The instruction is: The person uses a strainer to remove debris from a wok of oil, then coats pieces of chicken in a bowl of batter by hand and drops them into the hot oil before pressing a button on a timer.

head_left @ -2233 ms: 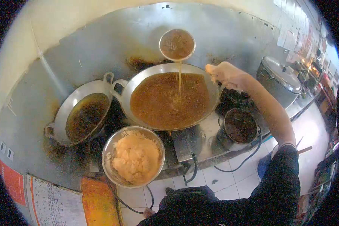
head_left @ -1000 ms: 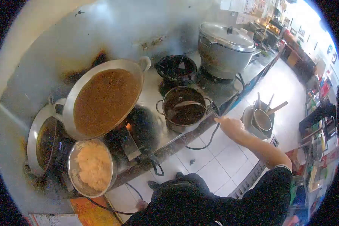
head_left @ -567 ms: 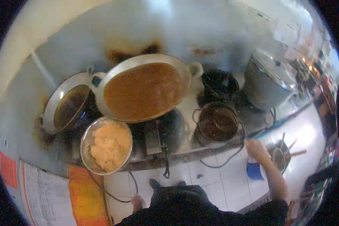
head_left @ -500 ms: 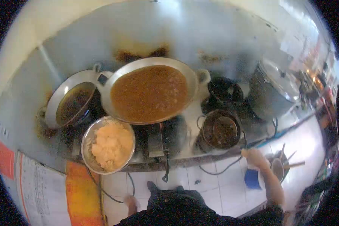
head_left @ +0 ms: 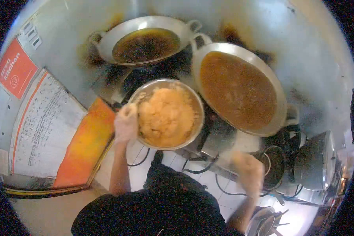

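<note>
A metal bowl (head_left: 201, 118) filled with a crumbly orange-beige mass (head_left: 165, 116) sits in the middle, in front of the two large pans. My left hand (head_left: 126, 124) is at the bowl's left rim, fingers closed round it. To the right of the bowl, my right hand (head_left: 248, 171) is smeared by motion, near the small dark pot; its fingers cannot be made out. The wide pan of brown liquid (head_left: 238, 92) lies just right of the bowl, and the pan of dark oil (head_left: 145, 45) stands behind it.
A small dark pot (head_left: 273, 167) and a tall lidded pot (head_left: 312, 161) stand at the right. Low at the lower right is a container with long utensils (head_left: 265, 226). A printed sheet (head_left: 47, 126) and an orange-yellow panel (head_left: 82, 147) are at the left. Hoses hang over the floor tiles.
The view has turned left, so the pans and bowl show farther right. My left hand has risen from below to the bowl's rim. My right hand has moved closer to the bowl.
</note>
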Demonstrator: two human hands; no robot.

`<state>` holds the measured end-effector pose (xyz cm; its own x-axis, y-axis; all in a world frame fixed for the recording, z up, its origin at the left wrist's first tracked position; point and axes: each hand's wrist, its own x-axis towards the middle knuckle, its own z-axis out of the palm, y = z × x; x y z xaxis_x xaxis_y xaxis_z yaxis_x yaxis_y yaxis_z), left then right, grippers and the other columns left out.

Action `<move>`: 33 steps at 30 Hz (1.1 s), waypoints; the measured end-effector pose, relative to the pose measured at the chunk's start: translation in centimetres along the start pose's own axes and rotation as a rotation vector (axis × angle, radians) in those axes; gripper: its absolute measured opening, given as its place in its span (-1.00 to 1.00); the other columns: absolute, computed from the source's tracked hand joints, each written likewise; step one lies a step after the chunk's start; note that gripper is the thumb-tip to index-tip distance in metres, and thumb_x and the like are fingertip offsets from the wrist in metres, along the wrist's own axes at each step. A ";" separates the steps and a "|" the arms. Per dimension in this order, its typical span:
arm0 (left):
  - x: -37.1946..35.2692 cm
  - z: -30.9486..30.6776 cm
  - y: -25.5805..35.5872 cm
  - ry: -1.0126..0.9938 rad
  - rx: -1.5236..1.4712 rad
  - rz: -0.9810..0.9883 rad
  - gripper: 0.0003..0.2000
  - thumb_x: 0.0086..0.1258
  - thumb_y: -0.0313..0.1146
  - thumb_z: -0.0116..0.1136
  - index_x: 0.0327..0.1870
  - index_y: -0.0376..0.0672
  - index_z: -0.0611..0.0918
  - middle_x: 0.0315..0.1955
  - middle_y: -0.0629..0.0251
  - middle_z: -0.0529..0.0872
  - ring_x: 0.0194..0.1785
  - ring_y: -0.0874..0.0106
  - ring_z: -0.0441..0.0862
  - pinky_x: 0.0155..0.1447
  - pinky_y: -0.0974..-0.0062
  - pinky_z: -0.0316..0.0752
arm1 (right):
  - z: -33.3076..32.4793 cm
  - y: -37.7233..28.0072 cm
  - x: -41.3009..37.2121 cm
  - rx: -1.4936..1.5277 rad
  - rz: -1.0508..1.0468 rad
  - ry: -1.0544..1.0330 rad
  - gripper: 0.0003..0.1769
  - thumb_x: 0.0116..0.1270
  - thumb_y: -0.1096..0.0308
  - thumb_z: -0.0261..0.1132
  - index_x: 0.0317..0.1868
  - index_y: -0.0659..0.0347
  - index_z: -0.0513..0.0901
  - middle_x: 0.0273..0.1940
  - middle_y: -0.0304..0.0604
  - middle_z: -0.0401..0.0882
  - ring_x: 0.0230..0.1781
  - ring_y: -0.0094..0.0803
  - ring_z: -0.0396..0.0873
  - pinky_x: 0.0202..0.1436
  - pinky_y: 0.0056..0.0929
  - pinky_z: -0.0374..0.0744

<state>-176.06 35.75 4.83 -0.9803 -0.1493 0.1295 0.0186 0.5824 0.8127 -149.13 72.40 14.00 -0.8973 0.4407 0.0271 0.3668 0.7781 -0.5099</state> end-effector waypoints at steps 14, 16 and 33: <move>12.8 9.9 -16.1 -0.753 0.612 0.738 -0.65 0.31 -0.18 0.22 0.03 -0.16 0.71 -0.20 -0.10 0.78 -0.05 0.04 0.77 0.01 0.12 0.64 | 28.5 -12.2 12.2 -0.314 -0.318 -0.492 -0.62 0.52 0.39 0.04 0.27 0.27 0.54 0.06 0.32 0.66 0.03 0.16 0.72 -0.03 0.01 0.74; 12.6 9.9 -15.4 -0.750 0.604 0.736 -0.65 0.30 -0.18 0.23 0.03 -0.17 0.71 -0.21 -0.09 0.78 -0.05 0.04 0.77 0.01 0.11 0.65 | 26.8 -13.9 12.2 -0.400 -0.131 -0.633 -0.62 0.52 0.38 0.06 0.27 0.24 0.54 0.07 0.29 0.67 0.07 0.14 0.72 0.02 0.01 0.74; 9.0 13.6 -16.5 -0.876 0.005 0.383 -0.48 0.35 -0.12 0.26 0.24 -0.27 0.57 -0.02 -0.16 0.72 0.19 0.00 0.66 0.27 0.12 0.56 | 24.5 -17.0 13.0 -0.193 0.183 -0.450 -0.36 0.50 0.13 0.15 0.51 0.16 0.34 0.32 0.29 0.47 0.26 0.12 0.54 0.28 0.00 0.61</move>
<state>-187.88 35.68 -15.12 -0.7065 0.7024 -0.0868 0.3700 0.4711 0.8008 -173.09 53.95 2.00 -0.8154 0.3745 -0.4415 0.5283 0.7932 -0.3029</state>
